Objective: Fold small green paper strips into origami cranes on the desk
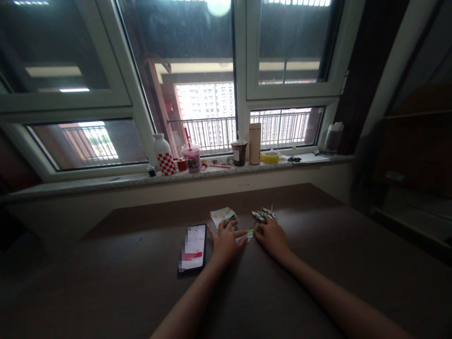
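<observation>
Both of my hands rest on the dark brown table (318, 263), meeting over a small folded piece of green-and-white paper (249, 233). My left hand (224, 242) lies with fingers spread, its index finger pressing the paper's left end. My right hand (272, 237) has its fingers curled and pressed on the paper's right end. Just beyond my left hand lies a loose sheet of printed paper (221, 215). Beyond my right hand sits a small pile of folded paper pieces (263, 214).
A phone (193, 247) with its screen lit lies left of my left hand. On the stone windowsill (106, 181) stand a red-checked bottle (164, 154), a pink drink cup (191, 157), a dark cup (239, 152), a tan tumbler (254, 143) and yellow tape (270, 156). Dark shelving (413, 141) stands right.
</observation>
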Demonstrator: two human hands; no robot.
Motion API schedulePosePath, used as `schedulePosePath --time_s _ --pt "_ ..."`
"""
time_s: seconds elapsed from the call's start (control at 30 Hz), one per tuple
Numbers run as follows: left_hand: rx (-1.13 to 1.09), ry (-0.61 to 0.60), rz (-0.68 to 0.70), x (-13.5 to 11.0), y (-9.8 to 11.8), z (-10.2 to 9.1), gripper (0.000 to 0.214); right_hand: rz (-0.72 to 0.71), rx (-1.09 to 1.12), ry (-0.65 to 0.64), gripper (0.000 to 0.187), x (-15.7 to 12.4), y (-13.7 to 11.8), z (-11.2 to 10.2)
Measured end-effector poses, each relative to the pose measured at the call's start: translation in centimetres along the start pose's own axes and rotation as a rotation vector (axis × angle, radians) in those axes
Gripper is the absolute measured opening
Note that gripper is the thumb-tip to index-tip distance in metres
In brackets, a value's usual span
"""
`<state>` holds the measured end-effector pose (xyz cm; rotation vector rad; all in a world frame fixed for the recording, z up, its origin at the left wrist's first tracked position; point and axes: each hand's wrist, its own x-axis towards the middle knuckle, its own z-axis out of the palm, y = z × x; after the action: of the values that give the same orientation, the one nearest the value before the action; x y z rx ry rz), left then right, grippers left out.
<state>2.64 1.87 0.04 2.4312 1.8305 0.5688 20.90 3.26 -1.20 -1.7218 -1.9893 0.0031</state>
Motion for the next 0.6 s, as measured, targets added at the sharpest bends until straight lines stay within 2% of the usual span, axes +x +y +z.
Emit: schedulePosePath --time_s 0.17,0.6 --pt "0.002 -0.006 -0.005 -0.07 -0.07 0.12 0.025 0.024 -0.016 -0.057 0.019 0.04 -0.15 -0.19" --pt "0.008 0.002 -0.017 -0.04 0.05 0.12 0.025 0.053 0.009 -0.075 0.029 -0.87 -0.45 0.14"
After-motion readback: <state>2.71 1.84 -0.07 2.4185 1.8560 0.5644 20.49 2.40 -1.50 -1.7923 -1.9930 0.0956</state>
